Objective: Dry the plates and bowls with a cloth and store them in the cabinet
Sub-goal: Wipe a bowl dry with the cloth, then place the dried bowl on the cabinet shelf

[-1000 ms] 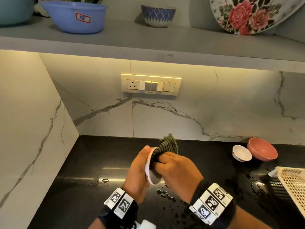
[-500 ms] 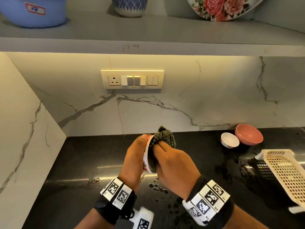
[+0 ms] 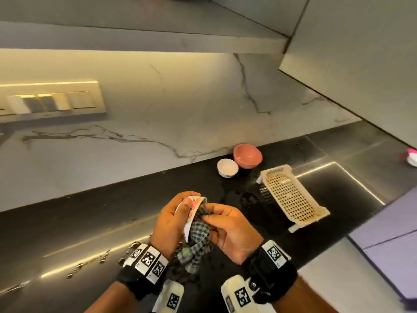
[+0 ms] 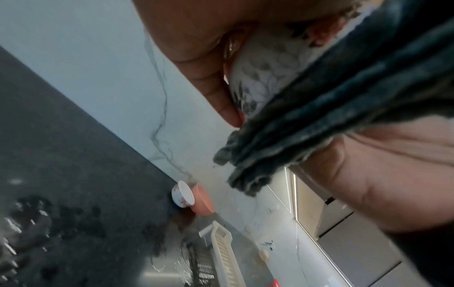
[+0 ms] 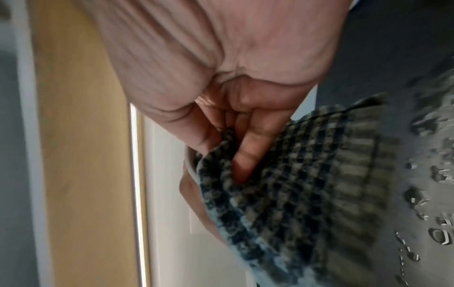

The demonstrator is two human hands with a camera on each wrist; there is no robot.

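Black, water-spotted countertop (image 3: 67,227) backed by marble wall (image 3: 180,105) is seen beneath the work, where a small floral bowl (image 3: 191,207) is gripped on edge by the curled left hand (image 3: 171,220). Against its inside a checked cloth (image 3: 198,236) is pinched and pressed by the right hand (image 3: 232,231), its loose end hanging below the grip. Beyond the grip and to its right, a white bowl (image 3: 227,167) and a pink bowl (image 3: 247,155) are set touching, with a cream perforated rack (image 3: 291,197) nearer.
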